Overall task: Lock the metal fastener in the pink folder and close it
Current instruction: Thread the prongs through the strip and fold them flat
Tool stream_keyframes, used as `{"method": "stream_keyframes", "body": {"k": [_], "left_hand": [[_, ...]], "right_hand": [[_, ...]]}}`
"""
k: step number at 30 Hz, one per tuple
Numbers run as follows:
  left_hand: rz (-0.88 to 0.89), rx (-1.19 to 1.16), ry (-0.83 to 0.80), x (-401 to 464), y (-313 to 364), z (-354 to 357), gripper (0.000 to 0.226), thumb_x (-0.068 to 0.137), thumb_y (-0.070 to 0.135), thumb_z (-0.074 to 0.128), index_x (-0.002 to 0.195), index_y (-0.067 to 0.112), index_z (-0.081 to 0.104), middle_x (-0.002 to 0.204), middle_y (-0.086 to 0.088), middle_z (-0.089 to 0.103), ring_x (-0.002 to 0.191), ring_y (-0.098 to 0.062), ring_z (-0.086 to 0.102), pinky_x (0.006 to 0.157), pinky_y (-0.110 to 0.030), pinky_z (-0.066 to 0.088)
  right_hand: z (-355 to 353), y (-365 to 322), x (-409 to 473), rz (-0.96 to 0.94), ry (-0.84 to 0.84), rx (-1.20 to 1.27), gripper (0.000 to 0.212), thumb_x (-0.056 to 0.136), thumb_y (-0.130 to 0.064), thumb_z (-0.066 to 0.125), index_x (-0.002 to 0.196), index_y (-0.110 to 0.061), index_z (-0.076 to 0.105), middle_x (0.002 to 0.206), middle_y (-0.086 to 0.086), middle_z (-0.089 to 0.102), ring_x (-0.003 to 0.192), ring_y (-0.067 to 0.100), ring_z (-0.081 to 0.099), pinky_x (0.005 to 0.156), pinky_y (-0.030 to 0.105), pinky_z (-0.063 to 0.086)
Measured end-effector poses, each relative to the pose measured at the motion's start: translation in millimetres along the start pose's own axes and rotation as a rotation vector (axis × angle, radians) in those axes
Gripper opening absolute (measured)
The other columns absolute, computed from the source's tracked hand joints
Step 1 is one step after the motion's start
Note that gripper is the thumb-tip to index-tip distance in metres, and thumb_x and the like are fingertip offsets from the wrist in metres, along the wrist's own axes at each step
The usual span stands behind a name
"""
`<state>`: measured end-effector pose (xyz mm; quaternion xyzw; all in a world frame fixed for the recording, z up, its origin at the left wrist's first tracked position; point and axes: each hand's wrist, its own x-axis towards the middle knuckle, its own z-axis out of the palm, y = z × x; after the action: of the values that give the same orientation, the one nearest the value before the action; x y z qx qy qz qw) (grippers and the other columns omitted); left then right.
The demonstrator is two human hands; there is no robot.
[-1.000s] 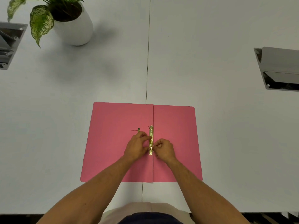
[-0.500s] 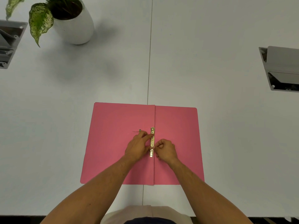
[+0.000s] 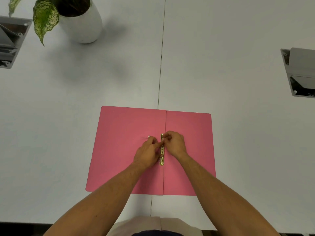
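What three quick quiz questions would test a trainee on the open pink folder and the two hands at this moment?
1. True or false: the pink paper folder lies closed on the white table.
2. Which hand works at the far end of the gold metal fastener strip: A) left hand, B) right hand?
3. Fill in: the white ceramic plant pot stands at the table's far ______ corner.

Key: 1 false, it lies open flat. 2 B. 3 left.

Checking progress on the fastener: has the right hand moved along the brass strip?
Yes. The right hand has slid up the metal fastener, from its near end to its far end.
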<state>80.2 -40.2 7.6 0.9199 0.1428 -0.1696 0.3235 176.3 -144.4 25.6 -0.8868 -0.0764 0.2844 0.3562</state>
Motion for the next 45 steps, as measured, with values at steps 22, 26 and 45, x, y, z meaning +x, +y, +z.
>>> {"method": "stream_keyframes", "body": {"k": [22,26,45], "left_hand": [[-0.054,0.029,-0.012,5.7,2.5,-0.8,0.031,0.083,0.022,0.06,0.114,0.024,0.062,0.115,-0.001,0.046,0.097,-0.025,0.055,0.062,-0.035,0.038],[-0.064,0.025,-0.021,6.0,3.6,-2.4,0.028,0.083,0.023,0.062,0.111,0.022,0.063,0.113,-0.001,0.047,0.095,-0.025,0.055,0.062,-0.035,0.037],[-0.083,-0.006,-0.044,4.9,5.0,-5.3,0.027,0.078,0.018,0.064,0.105,0.022,0.063,0.112,0.0,0.048,0.094,-0.025,0.055,0.061,-0.036,0.037]], "right_hand": [[4.1,-13.8,26.7,-0.252,-0.1,-0.57,0.008,0.077,-0.007,0.063,0.082,-0.014,0.062,0.085,0.007,0.064,0.073,0.027,0.06,0.058,0.03,0.041],[9.2,-13.2,25.3,-0.242,-0.095,-0.554,0.01,0.076,-0.008,0.062,0.081,-0.014,0.059,0.086,0.007,0.062,0.071,0.026,0.058,0.057,0.03,0.039],[17.0,-4.0,15.1,0.054,0.127,-0.059,0.008,0.075,-0.004,0.059,0.077,-0.012,0.062,0.076,0.005,0.066,0.073,0.022,0.061,0.064,0.031,0.051]]}}
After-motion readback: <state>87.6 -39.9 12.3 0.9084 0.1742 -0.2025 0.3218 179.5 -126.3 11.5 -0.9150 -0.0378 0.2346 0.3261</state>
